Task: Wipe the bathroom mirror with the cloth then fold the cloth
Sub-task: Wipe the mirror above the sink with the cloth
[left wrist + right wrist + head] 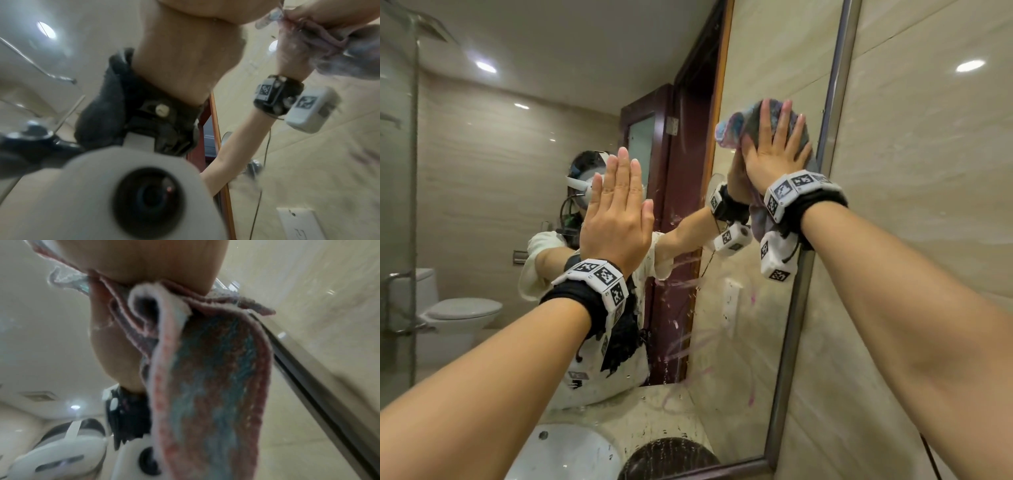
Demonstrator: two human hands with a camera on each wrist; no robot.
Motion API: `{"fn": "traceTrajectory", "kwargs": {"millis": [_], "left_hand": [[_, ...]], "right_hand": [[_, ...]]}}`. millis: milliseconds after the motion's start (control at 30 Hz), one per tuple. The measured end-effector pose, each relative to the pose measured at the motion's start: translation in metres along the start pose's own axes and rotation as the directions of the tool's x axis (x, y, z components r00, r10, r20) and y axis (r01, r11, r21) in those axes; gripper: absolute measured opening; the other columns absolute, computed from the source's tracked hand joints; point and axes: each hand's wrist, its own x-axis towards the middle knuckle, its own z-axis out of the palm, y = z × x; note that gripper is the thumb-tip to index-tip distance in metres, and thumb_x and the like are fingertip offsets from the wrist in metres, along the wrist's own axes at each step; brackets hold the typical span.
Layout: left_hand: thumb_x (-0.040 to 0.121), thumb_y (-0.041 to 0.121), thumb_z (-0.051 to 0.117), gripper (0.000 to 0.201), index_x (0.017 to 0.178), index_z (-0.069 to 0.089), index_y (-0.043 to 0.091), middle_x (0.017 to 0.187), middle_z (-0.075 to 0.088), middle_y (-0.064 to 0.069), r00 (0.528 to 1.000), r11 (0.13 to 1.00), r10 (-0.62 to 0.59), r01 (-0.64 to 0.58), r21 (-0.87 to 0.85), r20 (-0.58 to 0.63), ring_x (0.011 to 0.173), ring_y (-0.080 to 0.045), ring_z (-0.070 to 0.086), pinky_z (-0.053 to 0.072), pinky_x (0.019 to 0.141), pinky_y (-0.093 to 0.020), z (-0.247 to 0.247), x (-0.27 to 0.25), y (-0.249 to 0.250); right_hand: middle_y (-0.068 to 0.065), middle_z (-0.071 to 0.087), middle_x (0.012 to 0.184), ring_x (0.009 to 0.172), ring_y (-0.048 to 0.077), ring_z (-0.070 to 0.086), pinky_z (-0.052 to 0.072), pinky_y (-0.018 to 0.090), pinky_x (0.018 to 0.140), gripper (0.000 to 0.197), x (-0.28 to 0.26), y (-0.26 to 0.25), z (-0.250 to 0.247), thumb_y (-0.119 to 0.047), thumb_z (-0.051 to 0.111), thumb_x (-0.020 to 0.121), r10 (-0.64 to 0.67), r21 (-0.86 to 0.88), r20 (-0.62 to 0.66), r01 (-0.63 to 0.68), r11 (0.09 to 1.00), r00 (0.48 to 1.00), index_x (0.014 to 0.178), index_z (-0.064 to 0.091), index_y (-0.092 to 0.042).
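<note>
No readable text, labels or numbers appear anywhere.

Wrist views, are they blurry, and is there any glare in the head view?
Left wrist view: soft, with the camera's own reflection looming large in the mirror. Right wrist view: the cloth is blurred. Head view: sharper, ceiling lights glare off the glass.

Most of the cloth was hidden under the right hand in the head view, and its lower end was cut off by the frame bottom in the right wrist view. The left hand was cropped at the top of the blurred left wrist view, so its fingers could not be seen. The mirror was cut off at the left.
</note>
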Motion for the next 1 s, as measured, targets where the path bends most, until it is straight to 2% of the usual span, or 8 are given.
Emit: {"fn": "traceTrajectory", "kwargs": {"millis": [267, 367, 533, 667, 833, 933, 1000], "left_hand": [[0.098, 0.030, 0.024, 0.056, 0.147, 0.017, 0.001, 0.155, 0.015, -0.018, 1.000, 1.000, -0.008, 0.008, -0.007, 0.012, 0.144, -0.026, 0.011, 0.001, 0.118, -0.036, -0.002, -0.001, 0.001], [0.098, 0.030, 0.024, 0.057, 0.147, 0.015, 0.001, 0.155, 0.013, -0.018, 1.000, 1.000, -0.007, 0.007, -0.020, 0.019, 0.145, -0.026, 0.010, 0.000, 0.118, -0.036, -0.003, 0.000, 0.001], [0.098, 0.031, 0.024, 0.057, 0.147, 0.015, 0.001, 0.155, 0.013, -0.018, 0.999, 1.000, -0.010, 0.011, -0.029, 0.033, 0.145, -0.026, 0.010, -0.001, 0.118, -0.035, -0.004, 0.000, 0.001], [0.098, 0.029, 0.026, 0.057, 0.146, 0.016, 0.000, 0.155, 0.012, -0.018, 1.000, 0.999, -0.011, 0.012, -0.033, 0.022, 0.144, -0.026, 0.009, -0.004, 0.117, -0.033, -0.004, 0.002, 0.002], [0.098, 0.029, 0.028, 0.058, 0.147, 0.016, 0.002, 0.156, 0.012, -0.017, 0.997, 0.997, -0.017, 0.022, -0.073, 0.069, 0.145, -0.023, 0.007, -0.006, 0.117, -0.032, -0.012, 0.001, 0.003], [0.097, 0.029, 0.025, 0.060, 0.148, 0.005, 0.005, 0.157, -0.001, -0.015, 0.994, 0.988, -0.020, 0.036, -0.153, 0.108, 0.144, -0.020, -0.005, -0.015, 0.115, -0.028, -0.020, 0.002, -0.001], [0.097, 0.028, 0.024, 0.061, 0.148, -0.002, 0.005, 0.156, -0.009, -0.015, 0.989, 0.972, -0.066, 0.094, -0.214, 0.135, 0.144, -0.020, -0.013, -0.020, 0.113, -0.027, -0.027, -0.005, -0.011]], "right_hand": [[0.004, -0.020, 0.156, 0.143, 0.029, -0.018, -0.006, 0.054, 0.116, 0.066, -0.052, 0.030, 0.025, -0.045, 0.025, 0.098, -0.031, -0.013, 0.091, 0.032, 0.999, 0.995, 0.146, -0.016, -0.030], [0.003, -0.021, 0.156, 0.143, 0.028, -0.019, -0.008, 0.054, 0.115, 0.065, -0.046, 0.037, 0.024, -0.046, 0.025, 0.098, -0.041, -0.014, 0.112, 0.042, 0.999, 0.993, 0.145, -0.017, -0.031], [0.005, -0.018, 0.157, 0.144, 0.030, -0.016, -0.005, 0.054, 0.116, 0.065, -0.027, 0.033, 0.015, -0.045, 0.026, 0.098, -0.002, 0.005, 0.080, 0.001, 1.000, 0.997, 0.147, -0.013, -0.028], [0.007, -0.017, 0.157, 0.143, 0.032, -0.016, -0.006, 0.055, 0.115, 0.066, -0.037, 0.016, 0.017, -0.045, 0.025, 0.098, 0.005, -0.011, 0.059, -0.004, 1.000, 0.998, 0.148, -0.012, -0.025], [0.007, -0.019, 0.156, 0.142, 0.033, -0.018, -0.010, 0.056, 0.112, 0.067, -0.043, -0.029, 0.010, -0.047, 0.026, 0.096, -0.094, 0.025, 0.089, 0.093, 0.995, 0.992, 0.148, -0.011, -0.026], [0.006, -0.021, 0.156, 0.142, 0.033, -0.020, -0.013, 0.056, 0.111, 0.068, -0.043, -0.062, 0.008, -0.049, 0.026, 0.096, -0.210, 0.038, 0.112, 0.207, 0.978, 0.971, 0.148, -0.012, -0.029], [0.005, -0.021, 0.156, 0.142, 0.033, -0.020, -0.012, 0.057, 0.111, 0.067, -0.043, -0.069, 0.010, -0.050, 0.025, 0.096, -0.227, 0.046, 0.111, 0.223, 0.974, 0.968, 0.148, -0.012, -0.030]]}}
